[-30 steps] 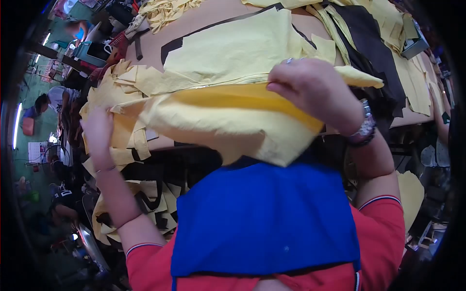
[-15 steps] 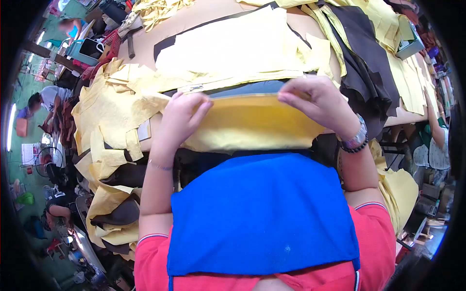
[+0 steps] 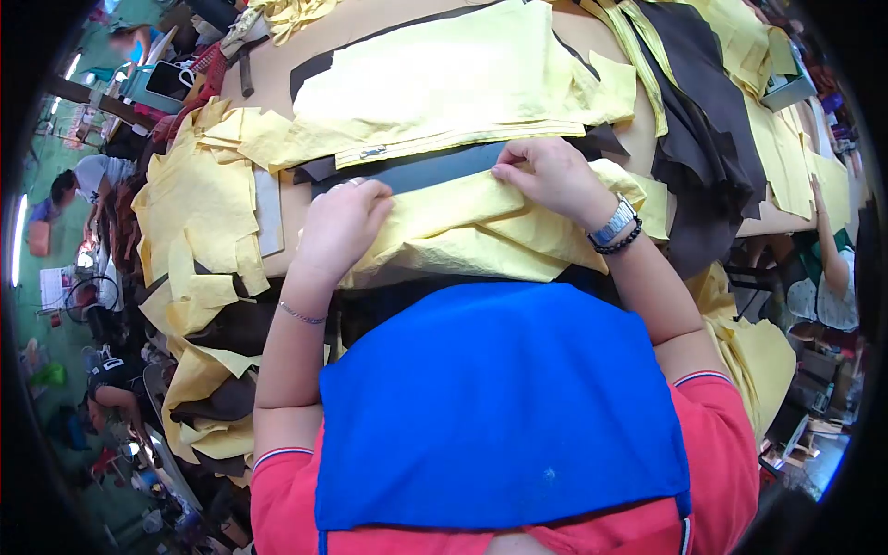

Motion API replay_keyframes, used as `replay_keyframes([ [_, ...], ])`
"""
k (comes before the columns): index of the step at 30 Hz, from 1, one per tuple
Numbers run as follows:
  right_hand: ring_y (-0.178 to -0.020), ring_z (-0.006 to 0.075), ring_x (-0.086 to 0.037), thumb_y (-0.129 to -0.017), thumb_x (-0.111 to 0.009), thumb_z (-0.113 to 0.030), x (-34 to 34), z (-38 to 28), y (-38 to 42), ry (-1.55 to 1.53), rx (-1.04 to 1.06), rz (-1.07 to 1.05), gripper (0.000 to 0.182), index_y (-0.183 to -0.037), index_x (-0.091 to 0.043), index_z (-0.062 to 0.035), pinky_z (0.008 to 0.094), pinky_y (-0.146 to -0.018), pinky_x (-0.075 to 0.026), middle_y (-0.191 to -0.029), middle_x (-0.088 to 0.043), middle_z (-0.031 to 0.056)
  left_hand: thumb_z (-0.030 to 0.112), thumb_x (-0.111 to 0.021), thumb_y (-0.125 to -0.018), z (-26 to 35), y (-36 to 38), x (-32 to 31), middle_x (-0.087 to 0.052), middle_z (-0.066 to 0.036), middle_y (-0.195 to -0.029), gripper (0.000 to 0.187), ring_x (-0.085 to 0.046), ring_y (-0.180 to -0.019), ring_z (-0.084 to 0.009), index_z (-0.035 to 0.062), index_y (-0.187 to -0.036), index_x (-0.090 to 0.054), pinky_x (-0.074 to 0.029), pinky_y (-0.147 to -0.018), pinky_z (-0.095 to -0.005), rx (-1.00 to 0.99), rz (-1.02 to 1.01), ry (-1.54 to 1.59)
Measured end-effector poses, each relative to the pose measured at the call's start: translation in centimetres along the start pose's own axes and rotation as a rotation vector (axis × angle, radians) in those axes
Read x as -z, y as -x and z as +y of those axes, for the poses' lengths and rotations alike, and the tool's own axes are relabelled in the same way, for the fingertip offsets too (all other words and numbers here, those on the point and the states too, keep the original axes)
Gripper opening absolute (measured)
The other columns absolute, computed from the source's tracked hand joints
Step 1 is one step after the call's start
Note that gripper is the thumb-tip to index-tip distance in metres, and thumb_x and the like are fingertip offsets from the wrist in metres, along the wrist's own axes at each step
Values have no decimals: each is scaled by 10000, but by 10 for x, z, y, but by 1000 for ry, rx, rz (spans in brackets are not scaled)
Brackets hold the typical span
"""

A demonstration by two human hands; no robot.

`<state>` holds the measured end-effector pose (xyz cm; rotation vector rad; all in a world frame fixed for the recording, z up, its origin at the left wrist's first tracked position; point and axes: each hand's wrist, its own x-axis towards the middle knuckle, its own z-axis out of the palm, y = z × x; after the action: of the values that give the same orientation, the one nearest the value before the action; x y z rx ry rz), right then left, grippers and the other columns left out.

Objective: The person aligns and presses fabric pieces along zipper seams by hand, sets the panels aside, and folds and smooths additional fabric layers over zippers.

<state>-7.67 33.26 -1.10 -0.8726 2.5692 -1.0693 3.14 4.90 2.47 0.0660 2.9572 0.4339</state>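
A crumpled yellow cloth piece (image 3: 462, 227) lies along the table's near edge, its upper border folded over. My left hand (image 3: 347, 222) pinches the left end of that border, thumb against fingers. At the right part of the border, my right hand (image 3: 550, 180) grips the cloth between thumb and bent fingers. Just beyond both hands lies a flat dark panel (image 3: 430, 169). Above it, a larger yellow cloth panel (image 3: 444, 83) is spread out, with a zipper (image 3: 375, 151) along its near edge. Dark material shows from under this panel's far edge.
Yellow scraps (image 3: 199, 203) pile up at the left beside a grey board (image 3: 269, 208). Dark brown pieces (image 3: 703, 120) hang over the table at right. A hammer-like tool (image 3: 246, 72) and a teal bin (image 3: 148, 88) sit at far left. Other people work on both sides.
The cloth border, stretched taut between my hands before, now lies lower and creased on the dark panel's near side. My right hand has moved left, closer to my left hand.
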Motion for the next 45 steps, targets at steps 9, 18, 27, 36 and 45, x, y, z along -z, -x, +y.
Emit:
replay_keyframes([
  [9,-882,283,-732,-921,-732,-266,3,10,5,58,-21,32,233,-991,-742,-44,385,-827,-561,-921,-758,138,222,-618,-1006,31,-20,-33,-725,-165,-1035,237,-696,-957,-342,29,-1106,-712,-534,-863,-412,-17,82,298],
  [18,-841,326,-716,-940,-695,-279,-1,-4,3,90,104,138,200,-978,-763,-94,426,-776,-571,-906,-744,131,200,-655,-989,33,-28,-39,-727,-147,-959,179,-707,-832,-308,48,-1038,-735,-538,-757,-391,-62,271,310],
  [27,-789,297,-681,-962,-701,-301,-5,29,-29,216,120,157,231,-968,-793,-89,411,-729,-538,-803,-706,121,261,-658,-975,18,-72,-62,-731,-101,-886,207,-700,-796,-314,100,-991,-788,-522,-755,-436,-144,418,102],
  [36,-800,333,-696,-914,-726,-315,-6,11,5,99,-13,106,243,-897,-805,-86,445,-745,-556,-810,-729,141,269,-698,-941,35,-37,-59,-736,-99,-836,206,-699,-754,-305,95,-892,-795,-505,-733,-436,-45,336,155],
  [45,-770,312,-701,-886,-746,-316,-14,17,6,46,-86,125,229,-900,-816,-99,424,-729,-563,-800,-721,145,302,-729,-910,36,-39,-58,-748,-134,-822,227,-721,-739,-322,88,-898,-805,-560,-683,-420,23,347,224],
])
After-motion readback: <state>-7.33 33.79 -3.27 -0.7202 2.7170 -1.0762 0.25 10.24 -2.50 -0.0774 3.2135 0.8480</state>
